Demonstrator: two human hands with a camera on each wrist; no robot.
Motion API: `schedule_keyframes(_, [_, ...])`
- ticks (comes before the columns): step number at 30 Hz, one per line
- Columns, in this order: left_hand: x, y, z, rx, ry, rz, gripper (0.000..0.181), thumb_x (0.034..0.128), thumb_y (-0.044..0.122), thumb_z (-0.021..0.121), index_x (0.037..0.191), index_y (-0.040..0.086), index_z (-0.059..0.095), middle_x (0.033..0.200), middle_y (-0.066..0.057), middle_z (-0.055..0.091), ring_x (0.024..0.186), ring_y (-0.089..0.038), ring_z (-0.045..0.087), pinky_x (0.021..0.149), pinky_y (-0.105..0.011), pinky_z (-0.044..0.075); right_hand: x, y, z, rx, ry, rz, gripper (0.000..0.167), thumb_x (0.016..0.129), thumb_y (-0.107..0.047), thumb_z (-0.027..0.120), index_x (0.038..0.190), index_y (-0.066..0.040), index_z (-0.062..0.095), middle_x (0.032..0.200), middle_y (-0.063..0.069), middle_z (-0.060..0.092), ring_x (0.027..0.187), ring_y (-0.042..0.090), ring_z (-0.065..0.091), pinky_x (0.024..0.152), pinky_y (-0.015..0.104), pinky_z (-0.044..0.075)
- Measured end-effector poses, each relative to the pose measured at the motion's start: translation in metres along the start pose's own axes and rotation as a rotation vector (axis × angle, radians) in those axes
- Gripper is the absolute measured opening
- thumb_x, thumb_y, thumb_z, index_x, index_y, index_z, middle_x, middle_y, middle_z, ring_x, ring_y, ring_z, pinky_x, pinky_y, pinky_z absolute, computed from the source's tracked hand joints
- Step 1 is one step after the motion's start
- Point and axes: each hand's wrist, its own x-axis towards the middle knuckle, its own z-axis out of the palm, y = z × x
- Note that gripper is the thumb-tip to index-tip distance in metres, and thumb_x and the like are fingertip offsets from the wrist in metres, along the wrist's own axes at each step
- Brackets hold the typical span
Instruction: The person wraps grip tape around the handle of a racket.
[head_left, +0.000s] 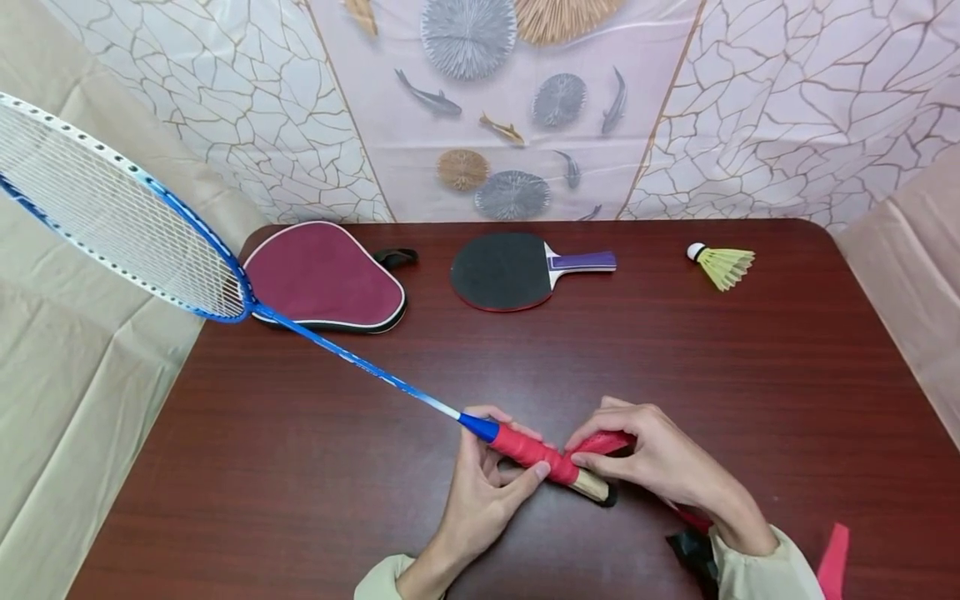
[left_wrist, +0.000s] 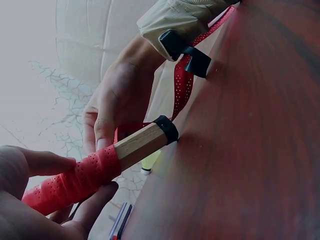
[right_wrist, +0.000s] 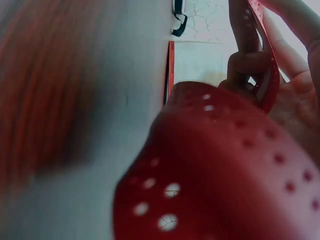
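A blue and white badminton racket [head_left: 352,358] is held up at an angle, its head at the upper left. Red perforated tape [head_left: 525,448] is wound round most of its handle; bare wood [left_wrist: 142,144] with a black end band [left_wrist: 166,129] shows beyond the wrap. The left hand [head_left: 483,496] grips the wrapped part between thumb and fingers. Just beside the wrap's edge, the right hand [head_left: 663,454] pinches the loose tape [head_left: 606,442]. In the right wrist view the tape [right_wrist: 225,150] runs large and close to the camera, with part of the right hand [right_wrist: 295,95] behind it.
Along the table's [head_left: 360,517] back lie a maroon paddle case [head_left: 322,275], a black table tennis paddle [head_left: 501,271] with a purple handle and a yellow shuttlecock [head_left: 723,265]. More red tape [head_left: 834,562] and a black object [head_left: 693,554] show near the right sleeve.
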Motion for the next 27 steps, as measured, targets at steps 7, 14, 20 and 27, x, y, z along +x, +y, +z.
schedule_keyframes(7, [0.0022,0.0006,-0.0019,-0.051,-0.036,-0.018,0.057,0.0861,-0.015,0.064,0.127,-0.002,0.027,0.116,-0.034,0.052,0.107,-0.052,0.056,0.082,-0.047,0.056,-0.0012,-0.0012,0.0030,0.021,0.001,0.039,0.017,0.084,-0.028,0.080,0.099,-0.029,0.074,0.087,-0.012,0.064,0.076,0.009,0.056,0.060,0.027,0.050])
schedule_keyframes(14, [0.0009,0.0019,-0.0045,-0.094,-0.044,-0.068,0.062,0.0839,-0.018,0.063,0.129,-0.002,0.024,0.114,-0.039,0.050,0.109,-0.053,0.053,0.086,-0.042,0.055,-0.0012,-0.0017,0.0028,0.053,-0.118,0.114,0.016,0.088,-0.036,0.074,0.104,-0.031,0.074,0.091,-0.012,0.065,0.078,0.010,0.056,0.062,0.025,0.049])
schedule_keyframes(20, [0.0014,0.0000,-0.0047,-0.108,-0.070,-0.060,0.066,0.0810,-0.020,0.061,0.129,-0.004,0.019,0.114,-0.034,0.054,0.108,-0.057,0.050,0.088,-0.042,0.055,-0.0025,-0.0023,0.0042,0.046,-0.160,0.074,0.016,0.090,-0.033,0.072,0.106,-0.028,0.073,0.090,-0.011,0.063,0.077,0.009,0.056,0.063,0.024,0.049])
schedule_keyframes(27, [0.0032,-0.0004,-0.0031,-0.011,-0.022,-0.111,0.069,0.0820,-0.009,0.073,0.130,0.002,0.025,0.112,-0.036,0.051,0.100,-0.051,0.058,0.081,-0.037,0.057,-0.0028,-0.0061,0.0074,-0.008,-0.132,0.042,0.016,0.085,-0.039,0.076,0.099,-0.032,0.071,0.084,-0.012,0.058,0.069,0.008,0.054,0.056,0.021,0.046])
